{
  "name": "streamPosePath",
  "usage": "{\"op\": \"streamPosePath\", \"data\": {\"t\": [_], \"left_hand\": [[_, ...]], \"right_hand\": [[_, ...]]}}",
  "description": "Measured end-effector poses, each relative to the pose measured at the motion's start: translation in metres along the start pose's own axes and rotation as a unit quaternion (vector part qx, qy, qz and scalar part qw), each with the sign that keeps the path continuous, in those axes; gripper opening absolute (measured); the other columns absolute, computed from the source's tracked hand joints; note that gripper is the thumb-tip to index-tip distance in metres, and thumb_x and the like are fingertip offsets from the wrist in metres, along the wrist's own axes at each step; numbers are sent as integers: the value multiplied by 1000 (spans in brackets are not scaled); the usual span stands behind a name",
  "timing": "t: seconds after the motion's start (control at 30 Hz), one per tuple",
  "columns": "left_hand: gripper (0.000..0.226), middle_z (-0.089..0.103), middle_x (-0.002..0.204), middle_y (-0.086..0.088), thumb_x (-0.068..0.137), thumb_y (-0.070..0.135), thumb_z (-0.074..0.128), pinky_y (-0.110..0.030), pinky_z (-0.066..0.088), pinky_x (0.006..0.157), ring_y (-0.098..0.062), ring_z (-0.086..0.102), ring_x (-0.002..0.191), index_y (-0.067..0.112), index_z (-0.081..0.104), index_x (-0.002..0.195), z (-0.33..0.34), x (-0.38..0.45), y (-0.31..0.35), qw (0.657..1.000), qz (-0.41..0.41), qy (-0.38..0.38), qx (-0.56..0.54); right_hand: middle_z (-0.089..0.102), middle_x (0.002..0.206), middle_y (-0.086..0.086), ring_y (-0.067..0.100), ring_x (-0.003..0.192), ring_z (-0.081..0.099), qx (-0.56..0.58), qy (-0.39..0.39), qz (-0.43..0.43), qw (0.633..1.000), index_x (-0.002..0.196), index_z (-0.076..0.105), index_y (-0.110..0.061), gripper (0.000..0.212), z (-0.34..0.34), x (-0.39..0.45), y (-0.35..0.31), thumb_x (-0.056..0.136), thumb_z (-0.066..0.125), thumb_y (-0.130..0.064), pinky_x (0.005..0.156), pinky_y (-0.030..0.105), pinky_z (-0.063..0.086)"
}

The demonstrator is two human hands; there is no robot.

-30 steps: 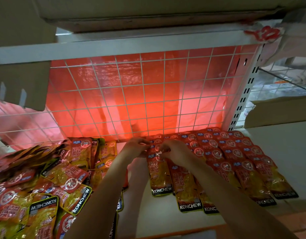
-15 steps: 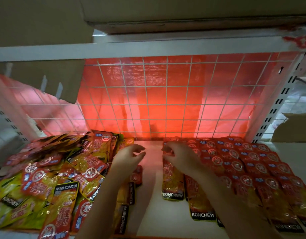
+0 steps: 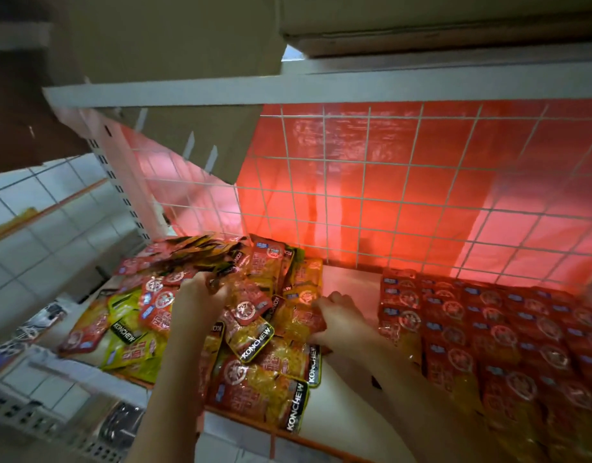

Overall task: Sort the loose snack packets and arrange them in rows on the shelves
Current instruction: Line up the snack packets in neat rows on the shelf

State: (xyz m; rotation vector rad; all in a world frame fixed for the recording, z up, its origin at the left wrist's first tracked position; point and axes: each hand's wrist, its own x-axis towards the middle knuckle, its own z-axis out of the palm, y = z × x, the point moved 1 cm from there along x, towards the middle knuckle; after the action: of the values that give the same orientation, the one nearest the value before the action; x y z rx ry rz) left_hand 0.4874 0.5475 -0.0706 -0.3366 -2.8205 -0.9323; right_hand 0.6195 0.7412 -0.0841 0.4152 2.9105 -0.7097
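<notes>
The shelf [image 3: 351,285] is roughly half sorted. On its right, the rows of red packets [image 3: 488,332] lie overlapped and orderly. On its left, the loose pile of KONCHEW packets [image 3: 187,315] remains jumbled, so much is left, I judge. A bare strip lies between them. The left hand [image 3: 196,300] grips packets on the pile; the right hand [image 3: 338,320] pinches one at its edge.

A shop is indicated: a white metal display shelf [image 3: 349,282] with a white wire-grid back panel [image 3: 404,195] is seen beyond the hands, and identical red-and-yellow branded snack packets [image 3: 488,332] are stocked in rows to their right.
</notes>
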Motion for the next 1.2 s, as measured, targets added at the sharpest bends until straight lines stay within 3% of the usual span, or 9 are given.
{"op": "streamPosePath", "data": {"t": [0.37, 0.53, 0.67, 0.73, 0.83, 0.97, 1.03, 1.1, 1.2], "left_hand": [[76, 57, 98, -24, 72, 57, 70, -39, 47, 79, -36, 56, 95, -10, 50, 101, 9, 1, 5, 991, -53, -41, 119], [70, 58, 94, -22, 70, 50, 76, -40, 50, 74, -37, 60, 89, -6, 46, 101, 8, 0, 9, 994, -38, -61, 78], [78, 61, 103, -21, 70, 44, 79, -43, 51, 82, -36, 60, 97, -7, 45, 118, 11, 0, 13, 995, -55, -62, 48], [64, 64, 101, -17, 75, 39, 77, -40, 52, 81, -32, 61, 93, -4, 50, 113, 11, -3, 16, 995, -61, -71, 23], [48, 66, 96, -12, 80, 33, 74, -31, 51, 69, -24, 62, 81, 0, 54, 109, 10, -9, 19, 995, -49, -90, 10], [34, 59, 83, 2, 82, 26, 71, -27, 46, 59, -17, 57, 72, 10, 49, 103, 2, -19, 25, 994, -31, -84, -57], [29, 61, 81, 4, 83, 27, 71, -32, 53, 63, -16, 62, 71, 17, 48, 99, -2, -23, 27, 990, -22, -77, -119], [22, 64, 83, 3, 85, 23, 69, -37, 56, 68, -14, 64, 70, 27, 49, 94, -8, -27, 31, 973, -31, -88, -211], [21, 67, 90, -6, 88, 18, 65, -40, 58, 69, -26, 68, 76, 34, 52, 91, -15, -35, 39, 923, -65, -127, -356]], "right_hand": [[56, 121, 5, 19, 105, 57, 93, -1, 17, 995, 128, 45, -14, 47, -8, -8, -5, 86, 65, -22, 84, 28, 48], [56, 125, 3, 17, 108, 55, 147, 25, 22, 989, 133, 43, -17, 50, -8, -13, -2, 87, 65, -17, 81, 23, 42], [62, 104, 0, 10, 81, 59, 255, 43, 35, 965, 120, 55, -20, 43, -9, -15, 4, 81, 70, -11, 63, 15, 45], [64, 94, 2, 10, 72, 62, 314, 40, 38, 948, 112, 60, -18, 39, -12, -16, 6, 77, 73, -10, 56, 14, 47], [68, 91, 5, 16, 79, 65, 381, 42, 23, 923, 95, 63, -16, 25, -19, -18, 4, 75, 76, -11, 66, 21, 52], [71, 92, 7, 19, 85, 68, 512, 51, 28, 857, 94, 66, -11, 17, -21, -19, -1, 79, 73, -13, 75, 26, 55], [68, 90, 7, 22, 85, 67, 608, 38, 53, 791, 93, 64, -10, 14, -18, -18, -3, 80, 71, -9, 75, 31, 56], [67, 88, 9, 24, 81, 66, 688, 23, 75, 722, 95, 62, -7, 15, -16, -18, -4, 81, 68, -8, 72, 36, 57], [68, 86, 10, 24, 75, 66, 743, 12, 99, 662, 101, 61, -7, 15, -15, -19, -5, 86, 63, -9, 61, 33, 58]]}}
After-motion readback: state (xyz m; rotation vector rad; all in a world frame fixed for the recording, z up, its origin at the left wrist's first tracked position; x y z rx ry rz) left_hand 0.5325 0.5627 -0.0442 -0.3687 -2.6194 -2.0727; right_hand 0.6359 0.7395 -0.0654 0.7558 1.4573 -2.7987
